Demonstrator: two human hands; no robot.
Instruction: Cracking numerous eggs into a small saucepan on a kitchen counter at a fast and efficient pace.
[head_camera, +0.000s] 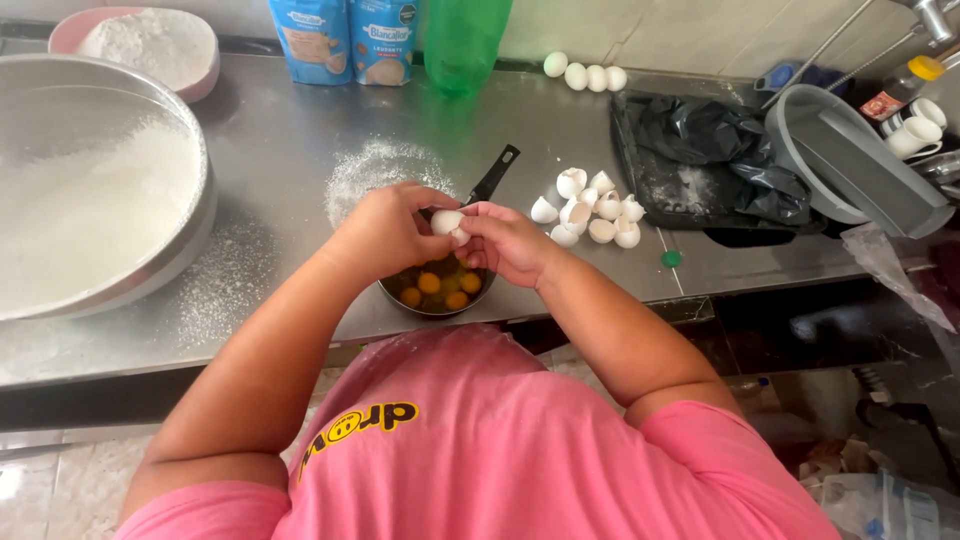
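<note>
Big metal bowl (100, 190) of flour sits far left on the steel counter (300, 130). Left hand (385, 232) and right hand (505, 243) both pinch one white egg (446, 221) between them, right above the small pan (440, 290) of yolks. Empty eggshells (592, 208) are piled just right, then a black tray (700, 160).

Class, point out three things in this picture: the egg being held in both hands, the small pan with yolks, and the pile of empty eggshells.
egg (446, 221), head view, on its white shell.
small pan (487, 290), head view, on its right rim.
pile of empty eggshells (590, 209), head view, on a shell mid-pile.
</note>
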